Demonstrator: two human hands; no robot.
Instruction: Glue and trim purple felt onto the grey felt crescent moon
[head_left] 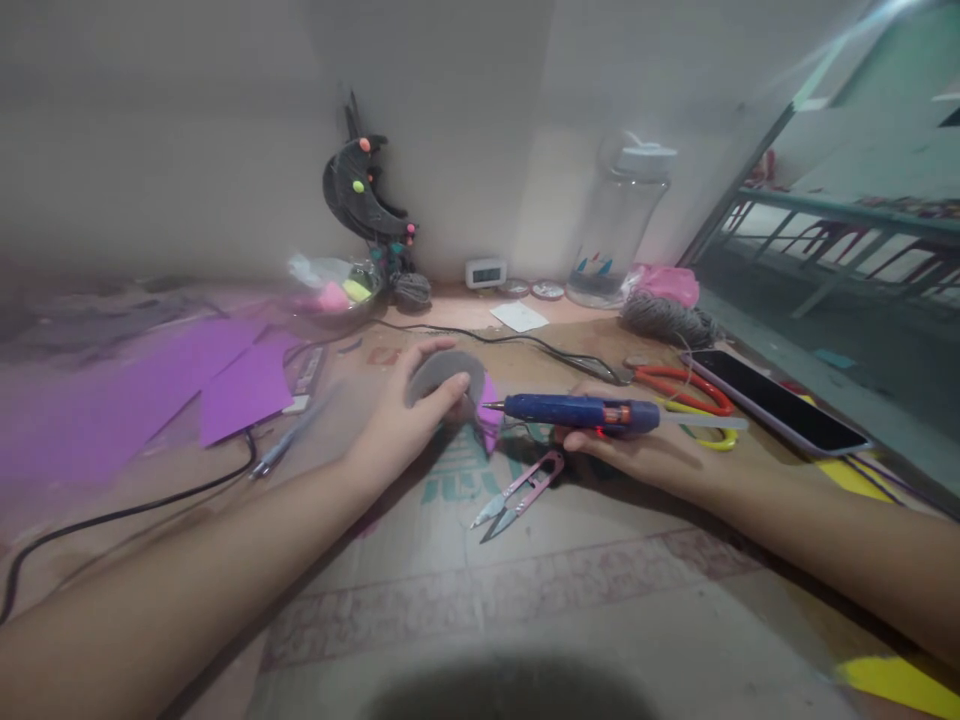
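Observation:
My left hand is closed around a rounded grey piece, thumb on its near side. A small purple piece sticks out at that piece's right side; whether the two are joined I cannot tell. In my right hand lies a blue hot glue gun, its metal tip pointing left close to the purple piece. A red light glows on its body, and a clear glue stick juts from its rear. Pink-handled thread snips rest on the table just below, blades apart.
Purple sheets and a black cable lie at left. Orange-handled scissors, a phone and grey yarn are at right. A clear bottle, a small digital display and a dark crescent ornament stand behind.

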